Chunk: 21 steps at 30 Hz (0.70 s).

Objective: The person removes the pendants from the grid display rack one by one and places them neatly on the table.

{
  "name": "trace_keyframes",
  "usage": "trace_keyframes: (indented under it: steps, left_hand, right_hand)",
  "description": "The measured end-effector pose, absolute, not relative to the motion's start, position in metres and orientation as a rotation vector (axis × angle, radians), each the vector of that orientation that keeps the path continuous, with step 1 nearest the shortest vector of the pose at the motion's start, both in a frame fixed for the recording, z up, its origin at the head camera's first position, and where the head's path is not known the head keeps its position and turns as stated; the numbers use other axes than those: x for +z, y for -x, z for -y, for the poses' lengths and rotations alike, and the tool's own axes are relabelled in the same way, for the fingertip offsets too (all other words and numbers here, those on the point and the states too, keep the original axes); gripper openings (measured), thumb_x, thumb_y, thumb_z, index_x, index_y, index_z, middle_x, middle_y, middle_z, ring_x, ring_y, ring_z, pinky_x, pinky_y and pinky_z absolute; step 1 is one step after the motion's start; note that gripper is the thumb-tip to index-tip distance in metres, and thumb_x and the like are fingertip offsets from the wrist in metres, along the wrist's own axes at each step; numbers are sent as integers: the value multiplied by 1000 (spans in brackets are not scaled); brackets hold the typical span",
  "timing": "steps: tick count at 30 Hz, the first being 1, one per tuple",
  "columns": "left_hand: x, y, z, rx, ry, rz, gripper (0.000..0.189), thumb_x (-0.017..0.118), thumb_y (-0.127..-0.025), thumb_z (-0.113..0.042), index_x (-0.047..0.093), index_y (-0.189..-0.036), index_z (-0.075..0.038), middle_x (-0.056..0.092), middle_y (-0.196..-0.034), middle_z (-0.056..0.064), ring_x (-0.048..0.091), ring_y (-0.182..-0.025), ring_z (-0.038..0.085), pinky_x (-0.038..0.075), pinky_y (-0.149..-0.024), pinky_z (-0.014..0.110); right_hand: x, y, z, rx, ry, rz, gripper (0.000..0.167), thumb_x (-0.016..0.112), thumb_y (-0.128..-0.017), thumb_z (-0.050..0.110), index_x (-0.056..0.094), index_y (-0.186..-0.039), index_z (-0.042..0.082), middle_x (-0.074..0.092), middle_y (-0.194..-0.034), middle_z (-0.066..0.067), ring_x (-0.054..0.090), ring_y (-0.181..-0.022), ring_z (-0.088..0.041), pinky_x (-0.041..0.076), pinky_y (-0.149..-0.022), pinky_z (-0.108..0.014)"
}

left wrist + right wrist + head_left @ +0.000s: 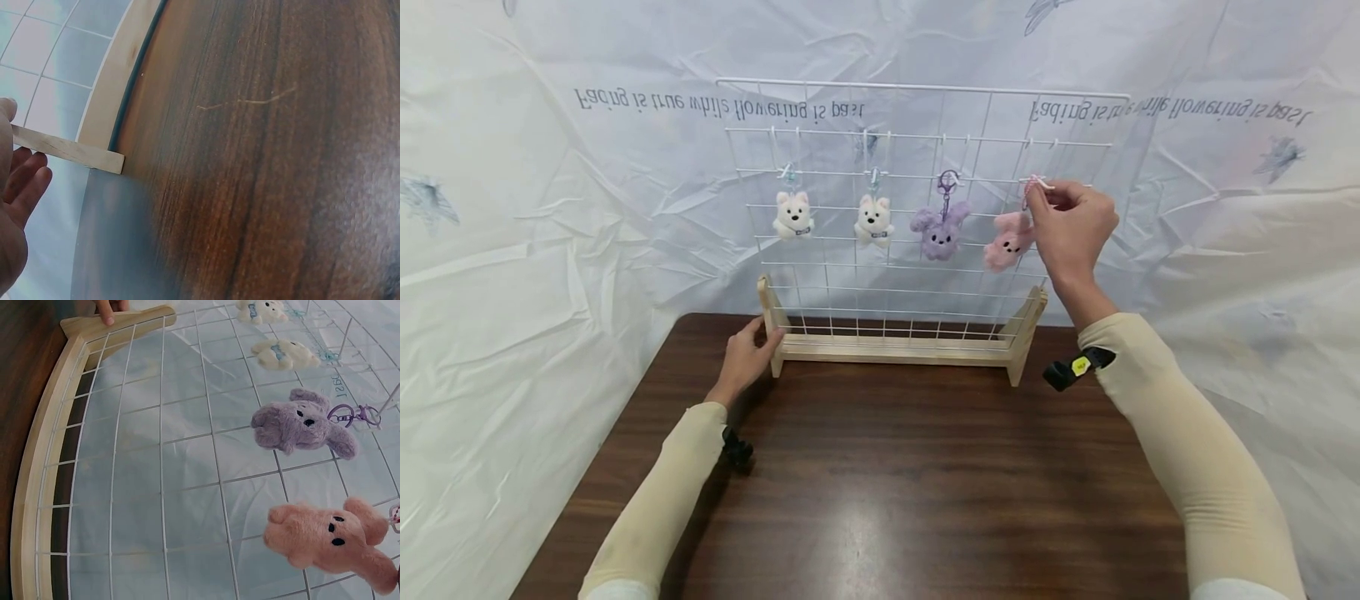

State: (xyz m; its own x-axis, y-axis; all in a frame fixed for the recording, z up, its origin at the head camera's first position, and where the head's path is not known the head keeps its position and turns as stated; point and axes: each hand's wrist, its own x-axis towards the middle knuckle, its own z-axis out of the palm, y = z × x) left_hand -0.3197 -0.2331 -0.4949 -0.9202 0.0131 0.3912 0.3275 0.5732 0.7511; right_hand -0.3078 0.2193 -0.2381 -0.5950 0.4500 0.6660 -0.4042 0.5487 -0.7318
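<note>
My right hand (1075,227) pinches the pink ring at the top of a pink plush keychain (1009,243), right at the white hook at the rack's right side. In the right wrist view the pink plush (328,536) hangs in front of the grid. My left hand (747,360) grips the left wooden leg (771,312) of the stand, with thumb and fingers on opposite sides of the wood (69,150). A purple plush keychain (940,233) and two white plush keychains, one in the middle (873,220) and one at left (793,215), hang from other hooks.
The white wire grid (842,275) stands upright in a wooden base (895,354) near the back edge of the dark brown table (880,475). Behind it hangs a wrinkled white curtain (587,275) with printed lettering. The right wooden leg (1028,333) stands below my right hand.
</note>
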Motion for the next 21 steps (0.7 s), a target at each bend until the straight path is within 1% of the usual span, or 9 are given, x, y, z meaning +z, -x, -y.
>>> trace_keyframes:
  steps: [14, 21]
  left_hand:
    - [-492, 316, 231, -1272, 266, 2484, 50, 64, -103, -23, 54, -143, 4, 66, -124, 29, 70, -105, 41, 58, -83, 56]
    - [-493, 315, 230, -1252, 260, 2488, 50, 64, -103, -23, 53, -143, 5, 65, -126, 30, 70, -104, 42, 58, -83, 57]
  right_hand:
    - [-236, 295, -222, 1183, 4, 1837, 22, 82, -87, 29, 84, -97, 9, 76, -86, 0, 61, -67, -5, 46, -64, -16]
    - [-234, 283, -221, 1153, -56, 1842, 24, 79, -89, 32, 84, -95, 9, 75, -83, 1, 60, -67, -8, 46, -64, -18]
